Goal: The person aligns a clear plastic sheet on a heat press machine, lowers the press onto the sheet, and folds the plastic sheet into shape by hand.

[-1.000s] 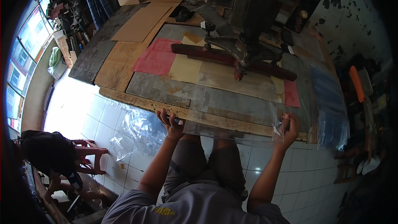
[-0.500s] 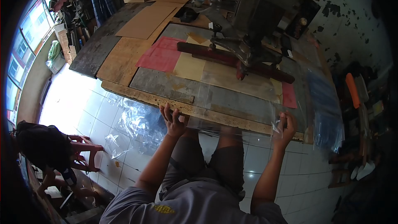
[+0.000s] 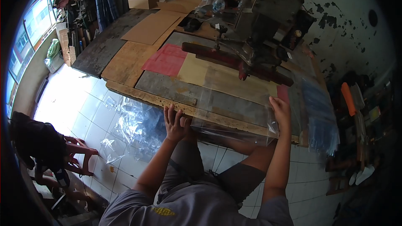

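A clear plastic sheet [image 3: 234, 106] lies over the front of the work table and hangs past its wooden front edge [image 3: 228, 118]. My right hand [image 3: 281, 111] is at the sheet's right side, fingers drawn together on the film. At the left, my left hand [image 3: 176, 123] rests against the wooden edge with its fingers apart, holding nothing that I can see. Beyond the sheet, a dark red bar [image 3: 234, 60] under the press machine [image 3: 268, 21] sits over a yellowish strip [image 3: 193, 70] and a pink sheet [image 3: 166, 60].
Bluish clear plastic sheets [image 3: 322, 129] hang over the table's right side. Crumpled plastic [image 3: 140, 121] lies on the tiled floor at left. Cardboard [image 3: 150, 27] and a bottle [image 3: 218, 3] are at the back. Another person [image 3: 39, 142] is by a red stool [image 3: 81, 152].
My right hand has moved away from the table's front edge, up along the sheet's right side. My left hand stays at the edge. My knee on the right has swung outward, and the view has shifted slightly.
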The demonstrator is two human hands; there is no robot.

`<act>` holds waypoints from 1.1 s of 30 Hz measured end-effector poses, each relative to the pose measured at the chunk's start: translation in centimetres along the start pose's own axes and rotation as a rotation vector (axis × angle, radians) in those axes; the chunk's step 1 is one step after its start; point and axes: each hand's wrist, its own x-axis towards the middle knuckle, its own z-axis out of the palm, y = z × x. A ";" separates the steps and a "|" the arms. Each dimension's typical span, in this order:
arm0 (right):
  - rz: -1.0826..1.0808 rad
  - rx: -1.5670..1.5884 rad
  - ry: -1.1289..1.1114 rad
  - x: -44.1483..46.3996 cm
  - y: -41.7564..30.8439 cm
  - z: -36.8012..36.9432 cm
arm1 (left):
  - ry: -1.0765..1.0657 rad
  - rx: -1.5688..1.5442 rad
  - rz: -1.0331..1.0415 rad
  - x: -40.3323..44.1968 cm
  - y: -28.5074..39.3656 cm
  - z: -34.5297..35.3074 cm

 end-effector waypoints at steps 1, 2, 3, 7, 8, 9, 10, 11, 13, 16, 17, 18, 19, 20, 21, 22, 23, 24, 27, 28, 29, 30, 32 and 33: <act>0.003 0.006 -0.010 0.3 0.1 0.2 | -0.013 -0.001 -0.008 0.0 0.1 -0.2; 0.009 0.011 -0.019 0.6 0.4 0.2 | -0.028 -0.004 -0.016 0.0 0.1 -0.3; -0.008 0.077 -0.014 0.4 0.1 0.3 | -0.031 -0.015 -0.027 0.2 0.3 -0.5; -0.064 0.323 0.042 -2.3 -1.1 0.8 | -0.035 -0.053 -0.053 1.0 1.4 -1.4; -0.078 0.382 0.062 -3.4 -1.5 0.4 | -0.029 -0.057 -0.056 1.4 1.6 -1.8; -0.095 0.395 0.082 -4.4 -1.3 0.0 | -0.035 -0.032 -0.038 2.1 2.0 -2.6; -0.112 0.406 0.104 -5.7 -0.8 -0.3 | -0.041 -0.010 -0.019 2.9 2.3 -3.8; -0.127 0.415 0.128 -6.8 -0.1 -0.6 | -0.049 0.011 -0.002 3.8 2.9 -4.9; -0.141 0.470 0.179 -8.8 1.2 -0.7 | -0.051 -0.030 -0.073 5.5 3.5 -6.3; -0.173 0.480 0.252 -10.8 3.3 -1.0 | -0.152 -0.103 -0.105 9.2 5.3 -7.8; -0.179 0.498 0.290 -11.3 3.3 -0.8 | -0.198 -0.162 -0.100 10.4 6.1 -7.8; -0.187 0.517 0.330 -11.7 3.2 -0.6 | -0.241 -0.222 -0.093 11.6 7.0 -7.7; -0.206 0.519 0.330 -12.0 3.1 -0.6 | -0.267 -0.282 -0.075 12.8 8.0 -7.5; -0.227 0.522 0.328 -12.2 2.7 -0.6 | -0.301 -0.408 -0.134 13.3 8.9 -7.0; -0.253 0.525 0.325 -12.1 2.3 -0.6 | -0.331 -0.533 -0.192 13.8 9.7 -6.5; -0.268 0.536 0.318 -12.0 1.8 -0.6 | -0.359 -0.658 -0.249 14.4 10.2 -6.2; -0.284 0.546 0.312 -11.9 1.2 -0.7 | -0.376 -0.745 -0.302 15.2 10.6 -6.1; -0.300 0.555 0.307 -11.7 0.7 -0.8 | -0.443 -0.789 -0.332 16.1 10.2 -5.8; -0.311 0.565 0.247 -10.8 -0.1 -0.8 | -0.594 -0.802 -0.367 18.1 8.1 -5.2; -0.327 0.547 0.213 -10.4 -0.2 -0.7 | -0.598 -0.818 -0.358 18.5 7.5 -4.6; -0.344 0.531 0.178 -9.8 -0.3 -0.7 | -0.600 -0.832 -0.350 18.9 6.7 -4.0; -0.360 0.514 0.141 -9.4 -0.1 -0.6 | -0.603 -0.845 -0.343 19.1 6.1 -3.6; -0.381 0.513 0.142 -8.3 1.2 0.1 | -0.521 -0.874 -0.237 19.1 5.8 -2.9; -0.391 0.512 0.143 -7.7 1.8 0.3 | -0.482 -0.888 -0.183 19.1 5.9 -2.7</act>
